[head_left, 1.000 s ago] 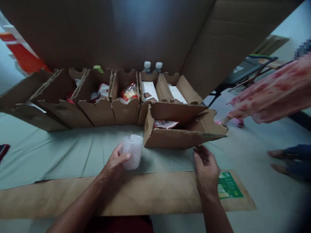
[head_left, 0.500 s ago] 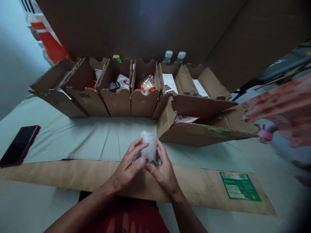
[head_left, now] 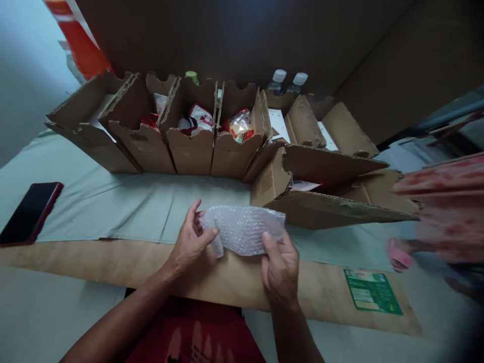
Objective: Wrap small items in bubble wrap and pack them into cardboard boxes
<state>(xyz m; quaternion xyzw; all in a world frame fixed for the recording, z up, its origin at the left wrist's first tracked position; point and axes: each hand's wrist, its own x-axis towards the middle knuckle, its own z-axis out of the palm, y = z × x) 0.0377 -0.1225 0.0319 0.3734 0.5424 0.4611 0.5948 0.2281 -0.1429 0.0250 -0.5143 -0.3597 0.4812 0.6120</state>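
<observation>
Pale green cloth [head_left: 113, 206] covers the work surface, a brown cardboard strip [head_left: 113, 259] along its near edge. Left edge: dark phone [head_left: 30, 212] lies flat on the cloth. Upper centre: row of open cardboard bins [head_left: 189, 151]. Centre: left hand [head_left: 191, 247] pinches the left end of a bubble wrap sheet [head_left: 244, 229]; right hand [head_left: 280, 267] grips its right end, sheet spread between them above the strip. Right of centre: open carton [head_left: 321, 206] just behind the sheet. Lower right: green label [head_left: 372, 291] on the strip.
</observation>
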